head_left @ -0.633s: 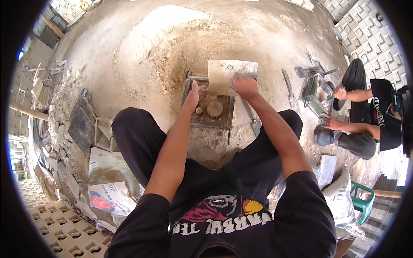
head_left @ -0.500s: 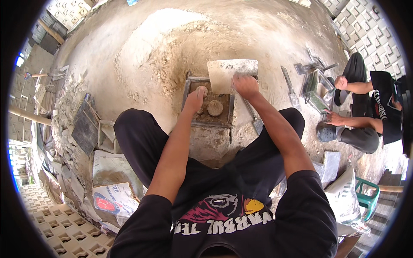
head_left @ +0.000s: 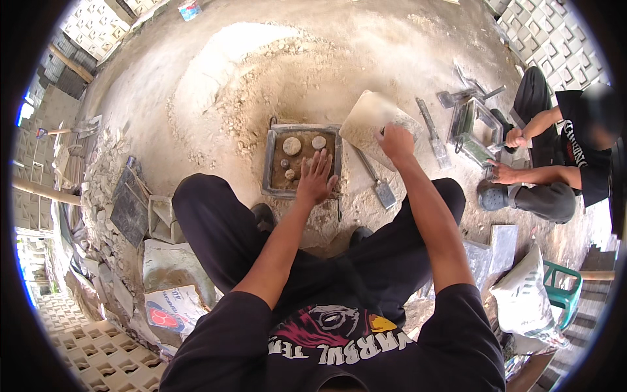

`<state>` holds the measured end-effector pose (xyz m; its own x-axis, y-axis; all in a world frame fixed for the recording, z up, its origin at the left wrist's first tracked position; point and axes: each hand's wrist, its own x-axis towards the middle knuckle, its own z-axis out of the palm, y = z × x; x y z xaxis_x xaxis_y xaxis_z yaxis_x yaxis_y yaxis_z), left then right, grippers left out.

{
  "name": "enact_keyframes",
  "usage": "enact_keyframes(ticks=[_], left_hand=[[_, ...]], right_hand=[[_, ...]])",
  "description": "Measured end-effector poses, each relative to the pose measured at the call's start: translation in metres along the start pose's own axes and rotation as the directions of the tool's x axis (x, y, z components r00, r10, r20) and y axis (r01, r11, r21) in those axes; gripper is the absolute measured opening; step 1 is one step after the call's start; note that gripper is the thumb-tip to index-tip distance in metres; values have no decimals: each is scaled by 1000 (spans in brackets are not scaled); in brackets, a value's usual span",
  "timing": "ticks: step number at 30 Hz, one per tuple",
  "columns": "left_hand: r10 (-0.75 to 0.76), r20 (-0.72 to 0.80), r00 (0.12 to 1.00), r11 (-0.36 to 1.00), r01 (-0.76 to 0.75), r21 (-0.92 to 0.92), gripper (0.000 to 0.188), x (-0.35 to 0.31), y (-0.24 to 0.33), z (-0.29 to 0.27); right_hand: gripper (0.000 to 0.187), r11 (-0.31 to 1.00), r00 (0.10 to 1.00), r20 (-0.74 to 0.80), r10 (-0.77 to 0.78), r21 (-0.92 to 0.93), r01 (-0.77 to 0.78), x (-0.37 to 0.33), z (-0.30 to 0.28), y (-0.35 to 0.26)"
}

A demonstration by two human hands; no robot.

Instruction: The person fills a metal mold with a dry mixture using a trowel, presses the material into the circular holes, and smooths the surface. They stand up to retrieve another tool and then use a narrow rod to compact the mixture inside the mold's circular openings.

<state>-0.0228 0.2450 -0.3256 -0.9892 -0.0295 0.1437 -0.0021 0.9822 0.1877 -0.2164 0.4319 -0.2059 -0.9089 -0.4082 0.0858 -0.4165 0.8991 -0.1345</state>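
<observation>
Left hand (head_left: 317,179) spread over frame (head_left: 268,163); sheet (head_left: 364,127) in right hand

Frame sits on the floor (head_left: 385,39) in front of the person, between the knees and a little beyond the shoes. Inside: brown grit with two larger discs (head_left: 292,146) and two smaller discs (head_left: 285,163).

Left hand: wide, fingers apart, palm down over the near right part of the frame. Whether it presses or hovers cannot be told. Right hand: fingers closed at the right side of the sheet, which lies tilted just right of the frame; its underside contact is hidden.

Risks, judged. A sideways push of the left palm could shift a disc or smear the grit, since the pieces look loosely set. The sheet's corner is close to the frame's far right corner; a careless swing could knock the rim. The trowel (head_left: 385,195) lies near the sheet's lower edge and could be caught by it.

Surface: dusty, uneven, pale; a powder heap (head_left: 248,39) spreads beyond the frame, with crumbs along its near edge. A long tool (head_left: 437,147) lies to the right of the sheet.

Room: a co-worker's hands (head_left: 514,138) are at a second frame (head_left: 465,140) on the right. Rubble (head_left: 101,196) and a shovel (head_left: 72,129) at left; sack (head_left: 522,300) and green stool (head_left: 571,297) at lower right; patterned blocks (head_left: 111,353) at lower left.
</observation>
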Motion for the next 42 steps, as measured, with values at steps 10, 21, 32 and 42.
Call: enact_keyframes(ticks=[10,21,32,42], left_hand=[[-343,-188,920,935,354,26,72,23,-71,7],[-283,-165,945,959,274,-76,73,39,-50,17],[-136,-87,987,987,143,74,64,49,-27,-1],[214,90,973,976,-210,-57,69,30,17,-20]], right_hand=[[36,996,994,106,-41,-79,49,-11,0,24],[38,997,990,141,8,-79,3,-6,12,27],[37,996,986,159,55,-78,-43,-16,15,44],[35,999,984,172,50,-18,-48,-10,13,34]])
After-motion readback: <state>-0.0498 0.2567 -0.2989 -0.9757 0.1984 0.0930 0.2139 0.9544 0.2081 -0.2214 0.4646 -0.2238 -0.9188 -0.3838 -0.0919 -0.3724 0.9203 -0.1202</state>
